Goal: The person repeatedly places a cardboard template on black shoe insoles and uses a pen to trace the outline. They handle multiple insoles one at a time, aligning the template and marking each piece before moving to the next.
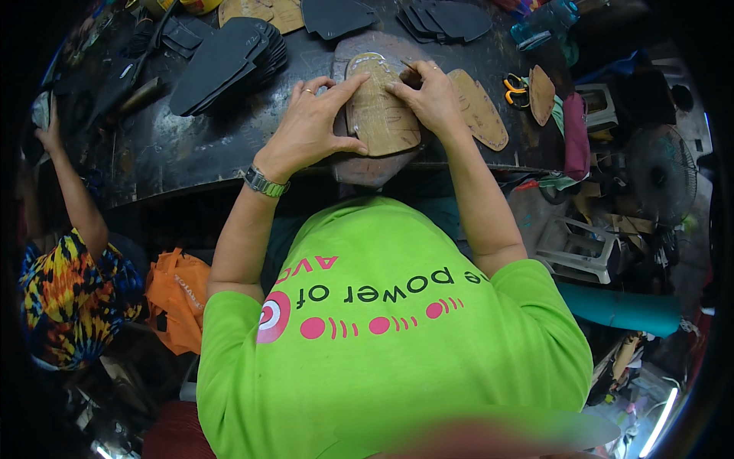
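A brown shoe-pattern template (382, 115) with pen marks lies flat on a worn, rounded board (367, 174) in front of me. My left hand (317, 122) rests at the template's left edge, thumb and index finger spread and pressing on it. Fingers closed, my right hand (432, 99) is at the template's upper right. A thin pen-like tool (407, 66) sticks out from its fingertips; its exact kind is too small to tell. The right thumb touches the template's edge.
Stacked black cut pieces (225, 65) stand left on the dark table (160, 153). More brown templates (478, 111), orange-handled scissors (517, 90) and a blue bottle (547, 23) are to the right. At far left is another person's arm (73, 176). A fan (659, 176) stands at right.
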`<state>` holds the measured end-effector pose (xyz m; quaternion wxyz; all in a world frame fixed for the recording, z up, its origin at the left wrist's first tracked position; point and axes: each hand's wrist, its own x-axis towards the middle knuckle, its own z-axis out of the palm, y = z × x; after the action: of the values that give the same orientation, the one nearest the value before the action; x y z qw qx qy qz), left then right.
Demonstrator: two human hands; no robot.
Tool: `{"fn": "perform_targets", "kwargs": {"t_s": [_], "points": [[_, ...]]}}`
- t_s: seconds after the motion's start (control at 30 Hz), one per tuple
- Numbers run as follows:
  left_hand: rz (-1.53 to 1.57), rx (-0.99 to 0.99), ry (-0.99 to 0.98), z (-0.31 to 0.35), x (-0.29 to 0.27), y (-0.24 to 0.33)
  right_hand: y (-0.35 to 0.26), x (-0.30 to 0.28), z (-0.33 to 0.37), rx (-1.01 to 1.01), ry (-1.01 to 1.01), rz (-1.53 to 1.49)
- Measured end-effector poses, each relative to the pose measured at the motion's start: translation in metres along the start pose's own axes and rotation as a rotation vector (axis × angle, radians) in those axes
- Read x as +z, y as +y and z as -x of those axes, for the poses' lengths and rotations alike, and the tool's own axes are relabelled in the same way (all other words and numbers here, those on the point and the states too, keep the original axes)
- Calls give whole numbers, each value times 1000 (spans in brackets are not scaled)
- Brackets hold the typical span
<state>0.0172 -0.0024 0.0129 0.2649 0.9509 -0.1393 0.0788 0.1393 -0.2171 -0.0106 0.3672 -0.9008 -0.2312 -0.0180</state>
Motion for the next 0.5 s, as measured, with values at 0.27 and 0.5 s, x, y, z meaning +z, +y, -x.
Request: {"fn": "perform_targets", "kwargs": {"t_s": [0.27, 0.5], "points": [[32, -85, 194, 15, -3, 4, 21, -26, -24, 227, -143, -1099], [210, -96, 269, 5, -9, -15, 63, 2, -58, 201, 448, -1022]]}}
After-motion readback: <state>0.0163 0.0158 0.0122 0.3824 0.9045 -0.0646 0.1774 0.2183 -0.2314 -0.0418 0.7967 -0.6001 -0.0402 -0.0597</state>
